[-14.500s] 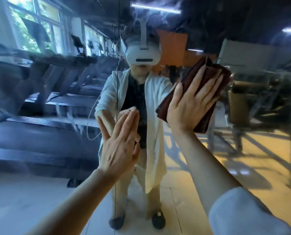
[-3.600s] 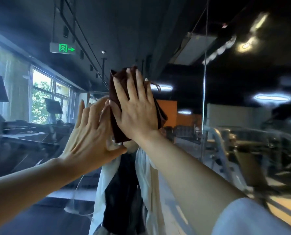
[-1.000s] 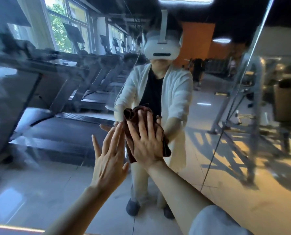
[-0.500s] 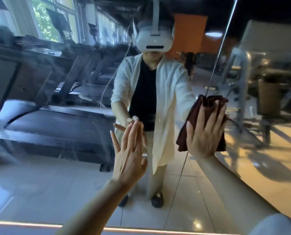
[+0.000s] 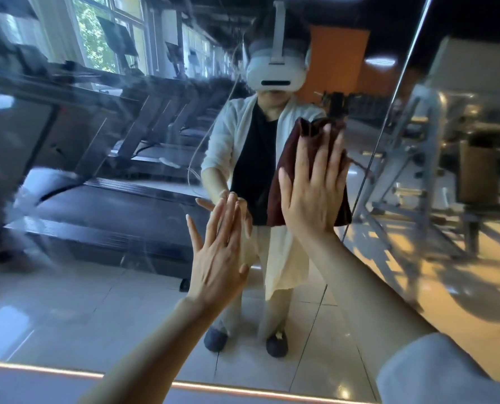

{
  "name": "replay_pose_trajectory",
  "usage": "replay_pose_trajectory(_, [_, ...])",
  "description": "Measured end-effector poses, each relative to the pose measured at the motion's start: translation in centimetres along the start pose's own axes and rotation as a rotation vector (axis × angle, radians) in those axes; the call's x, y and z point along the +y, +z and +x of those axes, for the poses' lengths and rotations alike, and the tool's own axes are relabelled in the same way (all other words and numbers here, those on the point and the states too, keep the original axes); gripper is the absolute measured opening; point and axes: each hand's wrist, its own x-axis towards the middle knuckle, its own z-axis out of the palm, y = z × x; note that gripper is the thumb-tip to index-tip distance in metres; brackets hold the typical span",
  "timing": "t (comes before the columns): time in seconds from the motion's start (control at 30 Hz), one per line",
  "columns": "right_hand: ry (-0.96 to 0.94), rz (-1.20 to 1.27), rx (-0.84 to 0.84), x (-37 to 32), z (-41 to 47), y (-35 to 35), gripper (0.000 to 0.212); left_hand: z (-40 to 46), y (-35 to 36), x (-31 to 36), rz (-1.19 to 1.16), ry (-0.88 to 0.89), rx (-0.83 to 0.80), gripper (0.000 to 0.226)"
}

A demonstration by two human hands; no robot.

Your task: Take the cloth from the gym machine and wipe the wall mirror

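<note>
The wall mirror (image 5: 97, 287) fills the view in front of me. A dark maroon cloth (image 5: 289, 158) lies flat against the glass at centre right. My right hand (image 5: 313, 188) presses it there with straight, spread fingers. My left hand (image 5: 216, 258) rests flat on the glass lower down, just left of the cloth, fingers straight and holding nothing. Much of the cloth is hidden under my right hand.
The glass reflects a person in a white headset, a row of treadmills (image 5: 103, 182) on the left and a metal gym machine (image 5: 435, 170) on the right. A vertical seam (image 5: 388, 112) between mirror panels runs just right of the cloth. The mirror's lit bottom edge (image 5: 39, 367) crosses the lower view.
My right hand has slid the cloth leftward and a little upward across the glass since half a second ago. My left hand stays flat on the mirror.
</note>
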Motion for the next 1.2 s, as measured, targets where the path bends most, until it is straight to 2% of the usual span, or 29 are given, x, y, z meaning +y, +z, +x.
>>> replay_pose_trajectory(0.03, [0.035, -0.005, 0.016, -0.1, 0.5, -0.1, 0.056, 0.0, 0.0, 0.1, 0.009, 0.0, -0.005, 0.108])
replay_pose_trajectory(0.1, [-0.058, -0.035, -0.028, 0.3, -1.7, 0.2, 0.058, 0.0, 0.1, 0.3, 0.013, -0.005, -0.008, 0.109])
replay_pose_trajectory(0.2, [-0.32, -0.125, -0.276, 1.8, -10.3, 0.4, 0.062, -0.2, 0.4, 0.5, 0.007, -0.017, -0.033, 0.111])
replay_pose_trajectory(0.27, [-0.397, -0.126, -0.362, 2.9, -12.9, -0.1, 0.057, -0.6, 0.5, 0.5, 0.017, -0.009, -0.053, 0.112])
replay_pose_trajectory(0.33, [-0.349, -0.088, -0.315, 2.5, -10.3, -0.6, 0.056, -0.8, 0.4, 0.4, 0.014, -0.003, -0.054, 0.112])
replay_pose_trajectory(0.43, [-0.096, -0.042, -0.173, 0.4, -2.7, -1.3, 0.062, -0.7, 0.3, 0.7, -0.026, 0.003, -0.013, 0.111])
replay_pose_trajectory(0.5, [-0.035, -0.029, -0.141, -0.3, -1.2, -1.1, 0.064, -0.8, 0.4, 0.9, -0.06, 0.01, 0.02, 0.111])
replay_pose_trajectory(0.57, [-0.113, -0.027, -0.201, -0.2, -4.3, -0.9, 0.065, -1.4, 0.6, 1.0, -0.1, 0.004, 0.045, 0.113])
replay_pose_trajectory(0.63, [-0.236, -0.006, -0.368, 0.2, -9.7, -1.1, 0.062, -2.5, 0.9, 0.7, -0.146, -0.026, 0.045, 0.111])
replay_pose_trajectory(0.7, [-0.273, 0.068, -0.532, 0.4, -13.5, -2.4, 0.059, -3.8, 1.3, 0.3, -0.175, -0.049, 0.058, 0.104])
replay_pose_trajectory(0.77, [-0.165, 0.177, -0.594, -0.4, -13.7, -4.2, 0.062, -4.9, 1.6, 0.2, -0.235, -0.064, 0.086, 0.1])
replay_pose_trajectory(0.9, [0.186, 0.503, -0.579, -1.7, -9.8, -8.2, 0.063, -5.8, 0.8, 1.0, -0.53, -0.04, 0.062, 0.102])
replay_pose_trajectory(0.97, [0.356, 0.811, -0.709, -1.4, -8.0, -10.1, 0.065, -5.4, 0.0, 1.5, -0.663, -0.023, 0.001, 0.107])
replay_pose_trajectory(1.03, [0.515, 1.035, -0.865, -1.0, -6.8, -11.8, 0.054, -4.9, -0.9, 1.9, -0.739, 0.012, -0.049, 0.103])
replay_pose_trajectory(1.1, [0.552, 1.083, -0.936, -0.8, -6.2, -12.7, 0.033, -4.3, -1.6, 2.3, -0.742, 0.041, -0.084, 0.087])
replay_pose_trajectory(1.2, [0.516, 1.058, -0.875, -0.1, -5.9, -13.0, 0.021, -3.6, -1.9, 2.7, -0.863, -0.06, -0.07, 0.057])
